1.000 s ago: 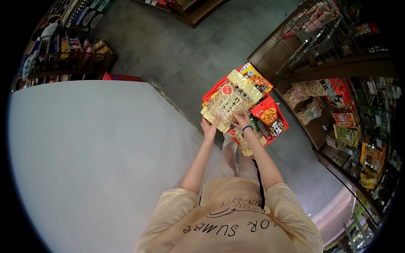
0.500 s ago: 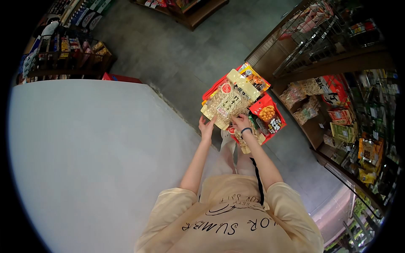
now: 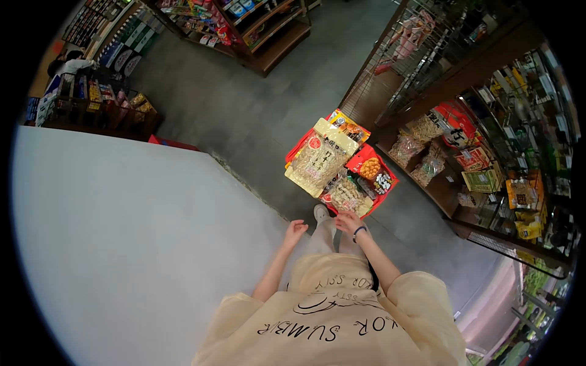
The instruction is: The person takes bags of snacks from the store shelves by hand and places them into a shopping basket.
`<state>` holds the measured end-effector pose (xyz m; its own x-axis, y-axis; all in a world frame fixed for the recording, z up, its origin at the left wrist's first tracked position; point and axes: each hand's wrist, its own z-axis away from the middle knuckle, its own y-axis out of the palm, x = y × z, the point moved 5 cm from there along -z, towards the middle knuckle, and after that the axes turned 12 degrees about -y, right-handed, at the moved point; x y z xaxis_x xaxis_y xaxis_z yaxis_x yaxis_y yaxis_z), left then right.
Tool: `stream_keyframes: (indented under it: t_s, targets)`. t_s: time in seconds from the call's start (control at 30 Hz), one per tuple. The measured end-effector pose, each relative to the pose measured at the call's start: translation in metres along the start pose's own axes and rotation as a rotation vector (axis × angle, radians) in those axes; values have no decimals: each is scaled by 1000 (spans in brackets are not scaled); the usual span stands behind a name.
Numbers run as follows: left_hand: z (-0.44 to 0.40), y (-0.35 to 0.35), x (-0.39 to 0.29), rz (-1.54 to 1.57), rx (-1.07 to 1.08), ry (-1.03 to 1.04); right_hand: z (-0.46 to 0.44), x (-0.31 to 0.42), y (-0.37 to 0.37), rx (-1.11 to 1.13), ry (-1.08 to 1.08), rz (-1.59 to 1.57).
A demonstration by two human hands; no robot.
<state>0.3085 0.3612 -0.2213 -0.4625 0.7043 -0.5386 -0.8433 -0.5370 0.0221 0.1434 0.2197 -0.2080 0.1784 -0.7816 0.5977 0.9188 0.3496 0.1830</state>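
Note:
A red basket filled with snack packets stands past my feet. On its left part lies a large cream bag with a clear window showing pale nuts or seeds. A similar clear bag of nuts lies at the near side. Beside these are a red snack bag with round golden pieces pictured on it and a yellow-orange packet. My right hand is at the basket's near edge, fingers loosely bent; whether it touches is unclear. Over the white surface's edge, my left hand is empty, fingers partly curled and apart.
A broad white counter fills the left side. Shelves with hanging and stacked snack bags run along the right. A wooden shelf unit stands at the far end of the grey floor. A person is at the far left.
Both hands have let go of the large cream bag and drawn back toward my body. That bag now lies on the other packets in the basket. The view has shifted slightly.

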Motion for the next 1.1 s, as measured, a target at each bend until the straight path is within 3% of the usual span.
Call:
stream_keyframes:
  t_s: [0.17,0.23,0.37,0.43,0.6,0.77,0.87,0.97,1.1]
  targets:
    - [-11,-2,68,-154,-19,111,29,-55,-100,-222,-27,93]
    - [-16,-5,99,-168,50,10,45,-70,-146,-321,-44,311]
    - [-11,-21,144,-256,-23,-101,88,-80,-205,-488,22,339]
    - [-25,-36,175,-470,-53,-305,104,-97,-239,-618,71,317]
    - [-20,-28,167,-482,86,-402,128,-130,-268,-639,66,244]
    - [-17,6,120,-477,-92,-298,154,-144,-293,-643,34,351]
    - [-23,41,103,-502,-76,-268,166,-161,-320,-661,60,135]
    - [-41,91,100,-428,54,-182,177,-169,-357,-628,0,200]
    - [-17,191,88,-526,57,2,209,-213,-416,-669,-108,233]
